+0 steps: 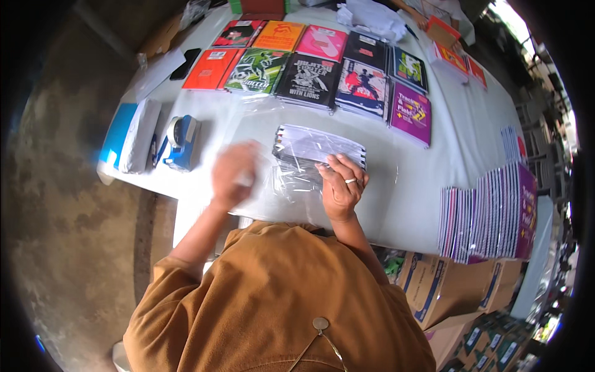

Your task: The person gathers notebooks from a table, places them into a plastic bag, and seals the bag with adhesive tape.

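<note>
In front of me a spiral notebook (316, 147) lies at a slant, seen edge-on with white pages and dark coil binding. Loose, shiny clear plastic (291, 185) hangs about its near side. My right hand (343, 186), with a ring on one finger, grips the notebook's near right corner and the plastic there. My left hand (235, 173) is off to the left, apart from the notebook and smeared by motion. Whether it holds anything cannot be made out. A blue tape dispenser (180, 144) stands farther left, beyond that hand.
Rows of colourful notebooks (308, 80) cover the table's far side. A tall stack of notebooks (486, 211) stands at the right edge. A white package (140, 136) and a phone (185, 64) lie left. Cardboard boxes (427, 288) sit below right. Another person's arm (412, 12) shows at the far right.
</note>
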`<state>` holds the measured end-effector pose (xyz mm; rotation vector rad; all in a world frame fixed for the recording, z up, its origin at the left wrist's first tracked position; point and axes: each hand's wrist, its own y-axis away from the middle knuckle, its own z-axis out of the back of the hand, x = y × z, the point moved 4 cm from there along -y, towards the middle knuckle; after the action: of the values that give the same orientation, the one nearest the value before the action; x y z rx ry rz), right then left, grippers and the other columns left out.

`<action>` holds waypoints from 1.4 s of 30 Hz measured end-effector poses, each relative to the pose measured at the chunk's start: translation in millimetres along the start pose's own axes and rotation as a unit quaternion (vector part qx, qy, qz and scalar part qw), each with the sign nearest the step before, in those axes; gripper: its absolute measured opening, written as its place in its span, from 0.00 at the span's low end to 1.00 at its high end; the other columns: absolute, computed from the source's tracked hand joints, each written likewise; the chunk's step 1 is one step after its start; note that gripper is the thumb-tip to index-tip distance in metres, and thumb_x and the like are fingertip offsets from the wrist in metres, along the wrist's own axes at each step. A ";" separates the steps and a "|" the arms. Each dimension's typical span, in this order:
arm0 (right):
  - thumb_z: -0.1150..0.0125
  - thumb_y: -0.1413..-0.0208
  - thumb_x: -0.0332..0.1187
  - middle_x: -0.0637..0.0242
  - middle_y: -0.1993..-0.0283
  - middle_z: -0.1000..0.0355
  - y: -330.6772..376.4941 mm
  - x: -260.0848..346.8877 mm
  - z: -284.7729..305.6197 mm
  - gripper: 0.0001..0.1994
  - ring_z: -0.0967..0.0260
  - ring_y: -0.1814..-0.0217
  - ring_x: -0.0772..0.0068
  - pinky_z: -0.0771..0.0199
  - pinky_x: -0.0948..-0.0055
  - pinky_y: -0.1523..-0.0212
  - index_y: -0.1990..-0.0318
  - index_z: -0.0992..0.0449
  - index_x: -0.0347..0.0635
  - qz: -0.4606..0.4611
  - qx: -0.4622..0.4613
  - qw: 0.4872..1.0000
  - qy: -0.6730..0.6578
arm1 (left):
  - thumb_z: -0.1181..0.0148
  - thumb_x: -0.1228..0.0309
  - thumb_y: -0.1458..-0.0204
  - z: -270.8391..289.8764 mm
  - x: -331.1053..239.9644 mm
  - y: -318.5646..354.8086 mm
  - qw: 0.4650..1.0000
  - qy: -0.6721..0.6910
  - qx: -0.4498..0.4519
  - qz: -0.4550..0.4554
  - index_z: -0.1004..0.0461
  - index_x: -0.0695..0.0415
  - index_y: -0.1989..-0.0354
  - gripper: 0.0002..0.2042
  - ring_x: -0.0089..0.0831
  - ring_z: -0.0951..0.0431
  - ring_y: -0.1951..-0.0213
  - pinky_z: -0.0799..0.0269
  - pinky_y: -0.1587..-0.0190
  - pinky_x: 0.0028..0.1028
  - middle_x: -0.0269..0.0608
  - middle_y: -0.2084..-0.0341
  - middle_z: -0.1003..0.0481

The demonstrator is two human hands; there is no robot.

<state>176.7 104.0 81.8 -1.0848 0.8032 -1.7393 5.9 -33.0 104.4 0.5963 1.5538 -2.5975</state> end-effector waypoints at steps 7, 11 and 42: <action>0.30 0.65 0.23 0.75 0.63 0.25 5.0 -3.6 0.0 0.10 0.30 0.54 0.71 0.41 0.72 0.51 0.75 0.23 0.52 0.026 -0.010 0.999 0.022 | 0.53 0.52 0.51 135.8 203.5 79.7 0.654 -0.058 0.207 0.725 0.26 0.50 0.53 0.21 0.35 0.32 0.56 0.37 0.54 0.34 0.43 0.59 0.28; 0.29 0.64 0.24 0.75 0.63 0.25 4.1 3.5 -2.1 0.11 0.30 0.55 0.71 0.41 0.71 0.51 0.75 0.24 0.53 0.032 -0.021 0.999 0.024 | 0.47 0.51 0.53 164.9 232.0 94.8 0.641 -0.014 0.239 0.729 0.23 0.48 0.60 0.18 0.26 0.37 0.70 0.39 0.69 0.28 0.34 0.70 0.31; 0.34 0.63 0.38 0.68 0.50 0.36 -50.6 18.2 12.2 0.23 0.44 0.47 0.65 0.46 0.65 0.52 0.54 0.24 0.51 -0.030 0.323 0.945 0.052 | 0.36 0.53 0.53 -92.6 -6.0 104.4 0.643 0.185 0.096 0.737 0.37 0.55 0.91 0.24 0.17 0.40 0.89 0.45 0.85 0.20 0.30 0.92 0.35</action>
<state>166.4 105.6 136.0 -0.5764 0.2161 -1.9242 64.1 -5.7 -19.5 1.5622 0.2526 -1.2734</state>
